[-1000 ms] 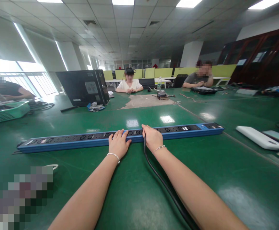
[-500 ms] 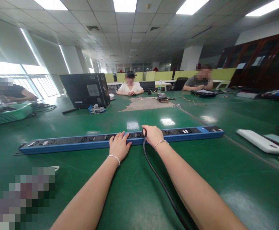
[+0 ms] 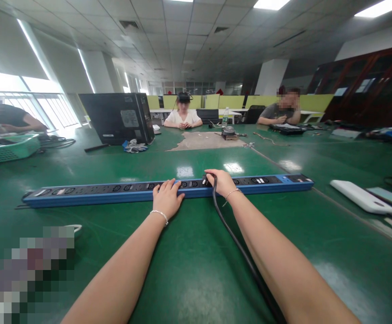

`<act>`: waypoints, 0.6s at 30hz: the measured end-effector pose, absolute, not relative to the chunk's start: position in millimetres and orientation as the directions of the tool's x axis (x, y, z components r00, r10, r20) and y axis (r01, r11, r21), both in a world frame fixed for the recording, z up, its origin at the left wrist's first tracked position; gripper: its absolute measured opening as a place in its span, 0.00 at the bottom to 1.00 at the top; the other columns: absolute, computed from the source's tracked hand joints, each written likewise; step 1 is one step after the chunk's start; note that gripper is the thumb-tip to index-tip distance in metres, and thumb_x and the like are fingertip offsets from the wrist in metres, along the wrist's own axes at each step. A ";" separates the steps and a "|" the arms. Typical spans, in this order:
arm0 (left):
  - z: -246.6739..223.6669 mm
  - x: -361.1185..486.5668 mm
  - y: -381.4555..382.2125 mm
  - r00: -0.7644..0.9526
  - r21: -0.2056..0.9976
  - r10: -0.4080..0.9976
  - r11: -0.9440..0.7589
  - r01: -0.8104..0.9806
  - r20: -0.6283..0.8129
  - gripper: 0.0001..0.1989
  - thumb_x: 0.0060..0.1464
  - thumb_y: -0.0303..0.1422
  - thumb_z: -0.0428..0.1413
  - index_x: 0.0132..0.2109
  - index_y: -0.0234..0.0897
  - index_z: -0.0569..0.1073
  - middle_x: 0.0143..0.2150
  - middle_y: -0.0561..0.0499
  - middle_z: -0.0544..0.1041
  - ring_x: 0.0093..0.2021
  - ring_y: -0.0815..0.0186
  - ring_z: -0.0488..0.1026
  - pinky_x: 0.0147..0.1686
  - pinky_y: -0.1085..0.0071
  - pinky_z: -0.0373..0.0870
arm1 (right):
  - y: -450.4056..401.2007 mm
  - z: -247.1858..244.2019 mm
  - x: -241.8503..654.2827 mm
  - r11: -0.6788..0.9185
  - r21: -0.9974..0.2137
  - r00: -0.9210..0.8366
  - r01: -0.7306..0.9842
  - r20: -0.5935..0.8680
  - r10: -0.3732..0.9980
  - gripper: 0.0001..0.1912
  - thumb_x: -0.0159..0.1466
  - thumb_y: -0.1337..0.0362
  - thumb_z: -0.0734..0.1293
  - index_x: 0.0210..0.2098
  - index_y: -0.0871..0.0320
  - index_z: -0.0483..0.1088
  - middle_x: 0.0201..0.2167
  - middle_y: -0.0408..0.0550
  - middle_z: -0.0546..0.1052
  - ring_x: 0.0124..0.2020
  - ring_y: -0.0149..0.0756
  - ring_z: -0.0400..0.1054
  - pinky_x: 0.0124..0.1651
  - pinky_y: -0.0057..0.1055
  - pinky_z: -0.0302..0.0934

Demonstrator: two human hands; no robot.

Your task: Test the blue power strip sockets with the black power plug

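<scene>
A long blue power strip (image 3: 91,198) with a black face of sockets lies crosswise on the green table (image 3: 169,270). My left hand (image 3: 167,198) rests over its middle, fingers spread across the sockets and thumb toward the front side. A little to the right, my right hand (image 3: 223,182) is closed round a black plug (image 3: 205,180) at the strip's face. From that hand a thick black power cord (image 3: 231,234) runs down to the bottom edge, beside my right forearm. Whether the plug's pins sit in a socket is hidden.
A black computer case (image 3: 115,119) and a glove (image 3: 134,146) stand behind on the left, near a green basket (image 3: 10,150). A white power-bank-like block (image 3: 361,196) lies at right. Several people sit around the table. A blurred-out object (image 3: 30,265) is at lower left.
My right hand has shifted slightly right along the strip with the plug and cord, and the plug now shows. My left hand stays on the strip. The view has tilted slightly.
</scene>
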State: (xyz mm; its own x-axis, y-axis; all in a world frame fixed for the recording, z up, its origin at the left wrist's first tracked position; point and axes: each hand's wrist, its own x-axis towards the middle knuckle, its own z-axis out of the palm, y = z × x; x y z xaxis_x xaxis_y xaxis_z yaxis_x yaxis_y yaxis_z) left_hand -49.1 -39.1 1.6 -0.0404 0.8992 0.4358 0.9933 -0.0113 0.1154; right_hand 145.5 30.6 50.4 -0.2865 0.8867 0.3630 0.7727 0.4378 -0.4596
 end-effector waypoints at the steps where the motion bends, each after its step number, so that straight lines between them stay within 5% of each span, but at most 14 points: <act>1: 1.3 -49.3 -38.9 -0.040 0.118 0.898 -0.013 0.993 0.438 0.21 0.55 0.41 0.49 0.56 0.45 0.65 0.61 0.48 0.65 0.60 0.58 0.60 0.58 0.54 0.50 | 29.6 51.2 144.4 0.427 -0.449 -0.278 0.785 0.360 0.890 0.16 0.62 0.65 0.60 0.47 0.59 0.73 0.43 0.50 0.77 0.45 0.35 0.71 0.50 0.27 0.61; 12: 1.0 -49.9 -38.4 -0.050 0.151 0.899 -0.018 0.988 0.434 0.21 0.55 0.40 0.50 0.56 0.46 0.66 0.61 0.48 0.65 0.60 0.57 0.59 0.59 0.54 0.49 | 22.4 42.1 142.8 0.388 -0.397 -0.230 0.832 0.390 0.891 0.18 0.64 0.63 0.57 0.51 0.55 0.70 0.46 0.47 0.76 0.47 0.34 0.70 0.50 0.28 0.61; 18: 1.7 -48.7 -38.8 -0.045 0.132 0.893 -0.017 0.991 0.447 0.21 0.55 0.40 0.50 0.55 0.45 0.66 0.60 0.48 0.66 0.60 0.57 0.60 0.58 0.54 0.50 | 11.4 43.2 129.6 0.384 -0.227 -0.274 0.895 0.398 0.875 0.19 0.66 0.62 0.54 0.52 0.53 0.69 0.42 0.49 0.78 0.41 0.38 0.72 0.44 0.32 0.63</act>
